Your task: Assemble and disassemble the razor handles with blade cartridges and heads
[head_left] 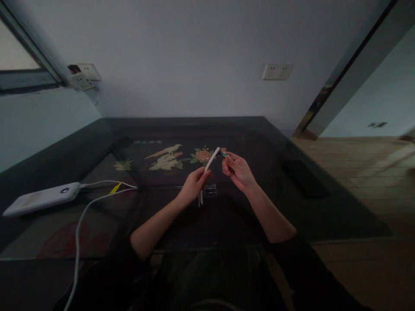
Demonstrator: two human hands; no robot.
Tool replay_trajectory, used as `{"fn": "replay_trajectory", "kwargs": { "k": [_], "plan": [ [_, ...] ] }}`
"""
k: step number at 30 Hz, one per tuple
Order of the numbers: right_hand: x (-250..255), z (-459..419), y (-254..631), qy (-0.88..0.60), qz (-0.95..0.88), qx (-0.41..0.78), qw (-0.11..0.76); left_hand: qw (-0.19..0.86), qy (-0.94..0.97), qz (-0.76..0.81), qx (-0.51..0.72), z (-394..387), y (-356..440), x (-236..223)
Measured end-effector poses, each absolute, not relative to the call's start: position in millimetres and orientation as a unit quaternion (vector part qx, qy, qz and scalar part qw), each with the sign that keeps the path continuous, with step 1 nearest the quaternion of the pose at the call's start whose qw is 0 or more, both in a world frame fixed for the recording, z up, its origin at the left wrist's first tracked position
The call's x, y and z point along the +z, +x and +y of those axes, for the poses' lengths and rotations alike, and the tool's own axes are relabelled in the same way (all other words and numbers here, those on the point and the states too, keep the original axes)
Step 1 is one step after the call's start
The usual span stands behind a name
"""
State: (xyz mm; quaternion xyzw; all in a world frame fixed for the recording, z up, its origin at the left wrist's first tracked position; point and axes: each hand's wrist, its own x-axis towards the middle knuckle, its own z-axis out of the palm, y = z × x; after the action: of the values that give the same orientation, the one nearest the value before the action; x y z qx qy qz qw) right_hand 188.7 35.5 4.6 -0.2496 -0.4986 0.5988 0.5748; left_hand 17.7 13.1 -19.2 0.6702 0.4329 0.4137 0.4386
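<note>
My left hand (pixel 195 183) is closed round the lower end of a slim white stick (pixel 212 160), which slants up to the right. Close to the stick's upper tip, my right hand (pixel 238 171) pinches a small, thin teal-and-dark piece (pixel 223 153). Whether that piece touches the stick, I cannot tell. Below my left hand, thin white strips (pixel 200 198) show, partly covered by the hand. Beside them is a small clear box-like thing (pixel 210 190), whose contents are too dim to make out.
A dark glossy table (pixel 259 216) with a bird-and-flower picture lies under my hands. On the left rests a white power bank (pixel 45 198) with a white cable (pixel 78 242) running toward me. At right lies a dark flat object (pixel 304 178). The wall (pixel 181 65) stands behind.
</note>
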Motion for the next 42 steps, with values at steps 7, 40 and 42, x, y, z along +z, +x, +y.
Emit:
{"fn": "replay_trajectory", "kwargs": {
  "k": [7, 40, 42],
  "plan": [
    [7, 34, 189, -0.253, -0.503, 0.594, 0.575, 0.439, 0.688, 0.418, 0.399, 3, 23, -18],
    [-3, 41, 192, -0.252, -0.489, 0.594, 0.587, 0.390, 0.714, 0.428, 0.393, 10, 18, -19],
    [-4, 42, 192, -0.250, -0.490, 0.597, 0.584, 0.383, 0.710, 0.436, 0.400, 15, 17, -22]
  ]
}}
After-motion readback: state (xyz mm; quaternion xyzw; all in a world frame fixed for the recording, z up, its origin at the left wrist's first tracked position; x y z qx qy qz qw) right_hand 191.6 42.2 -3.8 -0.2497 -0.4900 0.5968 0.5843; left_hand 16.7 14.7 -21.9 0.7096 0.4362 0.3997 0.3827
